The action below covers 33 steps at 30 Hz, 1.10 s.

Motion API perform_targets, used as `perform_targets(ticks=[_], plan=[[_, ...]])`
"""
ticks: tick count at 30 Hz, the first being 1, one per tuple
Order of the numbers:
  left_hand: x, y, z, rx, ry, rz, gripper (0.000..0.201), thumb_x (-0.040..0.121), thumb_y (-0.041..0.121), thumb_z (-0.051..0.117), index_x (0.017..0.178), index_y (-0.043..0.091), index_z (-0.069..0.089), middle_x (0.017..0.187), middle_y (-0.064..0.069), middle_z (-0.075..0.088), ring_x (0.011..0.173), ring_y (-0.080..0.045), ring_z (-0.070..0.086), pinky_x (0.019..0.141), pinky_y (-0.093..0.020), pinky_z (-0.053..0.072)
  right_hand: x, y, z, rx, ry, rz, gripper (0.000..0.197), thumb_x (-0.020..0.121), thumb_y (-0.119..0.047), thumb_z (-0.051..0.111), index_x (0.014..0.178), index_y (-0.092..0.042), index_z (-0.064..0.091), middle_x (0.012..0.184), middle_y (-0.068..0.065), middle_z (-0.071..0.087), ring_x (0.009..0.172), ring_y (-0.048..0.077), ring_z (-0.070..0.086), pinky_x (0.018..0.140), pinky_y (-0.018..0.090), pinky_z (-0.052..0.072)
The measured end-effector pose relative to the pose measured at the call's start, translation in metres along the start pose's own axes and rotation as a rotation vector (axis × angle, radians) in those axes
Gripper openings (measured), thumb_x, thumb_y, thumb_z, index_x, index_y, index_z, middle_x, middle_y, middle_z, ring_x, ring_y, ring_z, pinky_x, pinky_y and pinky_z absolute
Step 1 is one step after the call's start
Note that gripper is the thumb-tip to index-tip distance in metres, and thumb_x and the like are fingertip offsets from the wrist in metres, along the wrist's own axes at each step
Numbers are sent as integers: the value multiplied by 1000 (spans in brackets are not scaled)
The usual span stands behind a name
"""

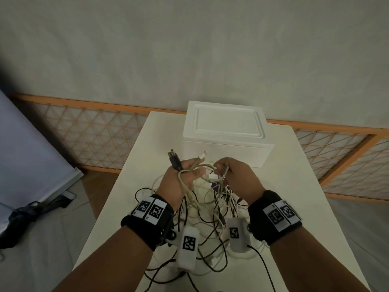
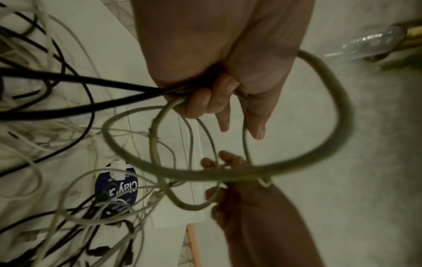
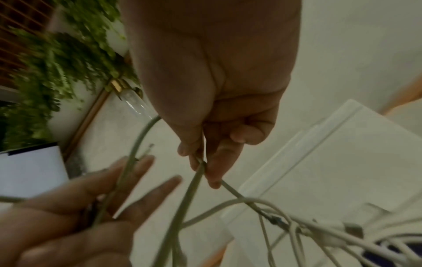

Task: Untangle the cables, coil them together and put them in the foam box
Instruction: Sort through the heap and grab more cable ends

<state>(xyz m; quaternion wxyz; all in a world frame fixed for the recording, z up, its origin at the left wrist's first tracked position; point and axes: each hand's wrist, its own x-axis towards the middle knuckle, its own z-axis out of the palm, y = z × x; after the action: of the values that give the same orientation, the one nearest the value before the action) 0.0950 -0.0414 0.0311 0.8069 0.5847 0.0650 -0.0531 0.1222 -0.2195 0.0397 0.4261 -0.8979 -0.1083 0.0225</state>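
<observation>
A tangle of white and black cables point(image 1: 210, 216) lies on the white table point(image 1: 294, 197) under both hands. My left hand point(image 1: 183, 175) is raised and grips a bunch of cables point(image 2: 141, 90), with black plugs point(image 1: 174, 160) and a white plug point(image 1: 203, 154) sticking up past the fingers. A greyish-white cable loop point(image 2: 228, 173) runs across to my right hand point(image 1: 229, 171), which pinches a strand point(image 3: 200, 162) between thumb and fingers. The white foam box point(image 1: 227, 133) stands just behind the hands, its lid on.
The table's left edge point(image 1: 117, 180) drops to the floor. A wooden lattice panel point(image 1: 88, 133) runs along the wall behind. A white board point(image 1: 31, 154) leans at the left. A dark blue round label point(image 2: 116, 187) sits among the cables.
</observation>
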Motion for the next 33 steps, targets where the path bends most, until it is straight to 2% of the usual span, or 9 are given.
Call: perform_targets(ticks=[2,5,9,12,16,22,26,29,33], plan=[[-2,-2,5,62,-76,-7,44,71,16,79,114,11,70,108,-6,71,82,-10,68,79,-23,48,1,-8,-4,-66,34,-99,16,96,-19,53,92,-15,68,82,-6,68,76,15,65,73,30,51],[-4,0,9,161,-112,-38,49,75,5,75,122,11,64,113,-1,68,85,1,64,78,-15,47,2,-19,-13,-31,134,-136,14,93,-15,57,92,-19,71,87,-3,71,79,10,64,72,23,51],[2,-4,4,526,-333,-23,82,63,6,87,132,33,50,125,21,57,122,-3,53,99,-22,44,3,-29,-19,170,163,-95,24,88,-4,57,85,-24,70,82,-7,71,84,13,69,87,34,54],[6,-3,13,403,-245,-16,44,74,9,81,107,36,69,111,5,72,108,-14,65,96,-36,51,4,-36,-19,263,178,-103,25,83,-11,62,76,-34,68,80,-8,71,83,14,70,84,39,56],[13,4,26,349,-2,76,9,82,13,74,89,19,76,85,2,75,81,-6,68,79,-24,48,2,-50,-18,350,170,-173,13,85,-1,65,87,-12,72,79,-5,68,70,-6,63,65,10,49],[20,21,27,130,103,40,7,87,20,70,85,18,77,55,3,56,40,-8,34,43,-19,27,5,-26,2,260,97,-107,25,87,-14,67,107,-25,58,83,-9,66,67,3,61,64,26,52],[16,20,17,202,-5,6,16,75,34,78,89,26,78,62,3,57,47,-14,39,44,-22,32,-2,-12,7,167,30,-44,18,94,-13,56,102,-28,60,70,-5,65,62,6,63,65,30,54],[13,16,10,306,-100,-64,44,67,11,84,108,18,70,102,2,72,81,-10,68,70,-21,53,-1,-2,-7,119,142,-15,18,93,-9,55,90,-20,68,72,-8,65,67,12,60,69,32,51],[16,12,-9,483,38,-20,15,82,-4,68,86,11,69,99,-9,72,53,7,56,50,-8,40,-2,17,-37,306,329,77,20,93,-4,53,82,-17,65,75,3,66,68,22,59,72,33,50]])
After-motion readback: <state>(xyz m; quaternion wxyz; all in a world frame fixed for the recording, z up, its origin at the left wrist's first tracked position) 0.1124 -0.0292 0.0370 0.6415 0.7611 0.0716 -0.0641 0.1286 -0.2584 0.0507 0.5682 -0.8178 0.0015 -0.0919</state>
